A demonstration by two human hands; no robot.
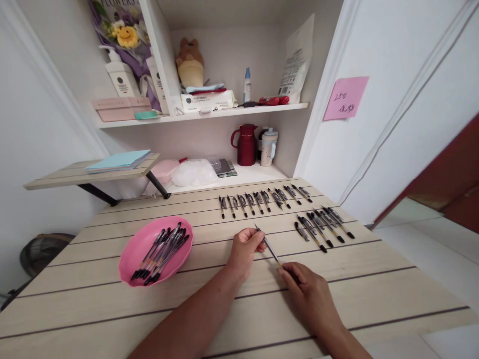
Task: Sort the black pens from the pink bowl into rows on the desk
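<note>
A slim clear-barrelled pen [272, 252] slants between my two hands above the table. My left hand [245, 249] pinches it near its pointed upper end. At the lower end, my right hand [309, 294] has thumb and fingers closed round the barrel. To the left, a pink bowl [125, 257] holds several capped pens [164, 252] lying side by side. Beyond my hands runs a row of uncapped pens [258, 203] with loose caps beside them. A second group of uncapped pens [318, 232] and caps lies to the right, near a separate black cap [301, 232].
The slatted wooden table [209, 319] meets a white shelf unit behind. A small raised wooden shelf [90, 172] with blue paper stands at the left. On the lower shelf are a red jug [247, 145], a pale cup [268, 147] and a white plastic bag [192, 172].
</note>
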